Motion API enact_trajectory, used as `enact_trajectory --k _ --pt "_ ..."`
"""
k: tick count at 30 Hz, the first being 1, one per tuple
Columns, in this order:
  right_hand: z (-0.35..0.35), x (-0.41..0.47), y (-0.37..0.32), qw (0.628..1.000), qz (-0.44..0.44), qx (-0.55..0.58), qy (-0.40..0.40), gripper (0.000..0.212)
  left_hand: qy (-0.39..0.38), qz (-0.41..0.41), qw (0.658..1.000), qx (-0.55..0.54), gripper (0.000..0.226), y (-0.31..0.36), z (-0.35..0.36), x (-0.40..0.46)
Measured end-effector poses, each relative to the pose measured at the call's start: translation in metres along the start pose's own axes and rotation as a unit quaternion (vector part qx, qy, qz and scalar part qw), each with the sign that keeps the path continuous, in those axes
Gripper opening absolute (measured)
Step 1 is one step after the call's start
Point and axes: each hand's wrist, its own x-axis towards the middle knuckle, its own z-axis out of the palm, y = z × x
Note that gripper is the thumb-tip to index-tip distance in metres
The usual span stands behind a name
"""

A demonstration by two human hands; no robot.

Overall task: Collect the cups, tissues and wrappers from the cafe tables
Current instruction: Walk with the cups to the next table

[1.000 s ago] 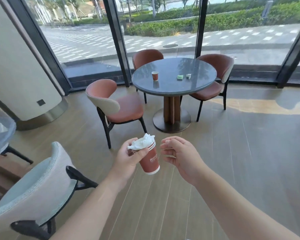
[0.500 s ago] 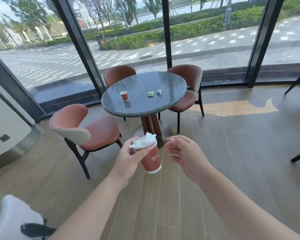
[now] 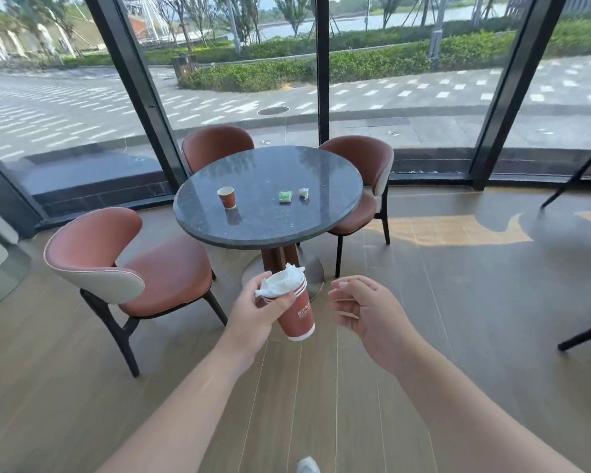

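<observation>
- One round dark table point(image 3: 239, 230) stands near the middle of the view, before the tall windows point(image 3: 239, 80).
- Three red-brown chairs are around it: one point(image 3: 164, 278) at 8 o'clock of the table, one point(image 3: 217, 145) at 11 o'clock, one point(image 3: 365, 158) at 2 o'clock. The black legs of other chairs point(image 3: 580, 179) show at the right edge.
- Two forearms reach in from the bottom, at 6 o'clock of the view.
- The left hand point(image 3: 253, 319) is clamped around a stack of red paper cups point(image 3: 296, 319), tilted; at least three rims can be counted, and I cannot tell the exact number. It hangs in the air just below the table's near edge.
- The right hand point(image 3: 372, 308) is just beside the stack, at its 3 o'clock, not touching it; its fingers are loosely curled and hold nothing.
- One crumpled white tissue point(image 3: 284, 283) sits in the mouth of the top cup.
- On the table there are three small things: one red cup point(image 3: 226, 198) standing upright at 9 o'clock of the table's centre, one green wrapper point(image 3: 285, 197) near the centre, and one small crumpled white piece point(image 3: 303, 193) just beside it at 3 o'clock.
</observation>
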Motion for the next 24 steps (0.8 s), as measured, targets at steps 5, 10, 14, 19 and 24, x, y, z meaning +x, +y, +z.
enact_trajectory --k 5,10,14,19,24 --pt "0.028 0.078 -0.012 0.999 0.015 -0.029 0.005 0.017 0.003 -0.008 1.000 -0.027 0.089 -0.006 -0.021 0.084" --pt "0.064 0.155 -0.038 0.998 0.014 -0.057 0.003 0.018 0.001 0.004 0.999 -0.035 0.074 0.006 -0.049 0.160" --pt "0.086 0.204 -0.050 0.998 0.015 -0.058 -0.002 0.014 0.020 0.010 0.999 -0.049 0.083 0.018 -0.068 0.213" --pt "0.103 0.257 -0.069 0.998 0.011 -0.057 -0.009 0.015 0.028 0.016 0.998 -0.046 0.064 0.035 -0.081 0.263" --pt "0.111 0.312 -0.066 0.998 0.020 -0.059 -0.027 0.015 0.069 0.017 0.997 -0.029 0.073 0.033 -0.094 0.312"
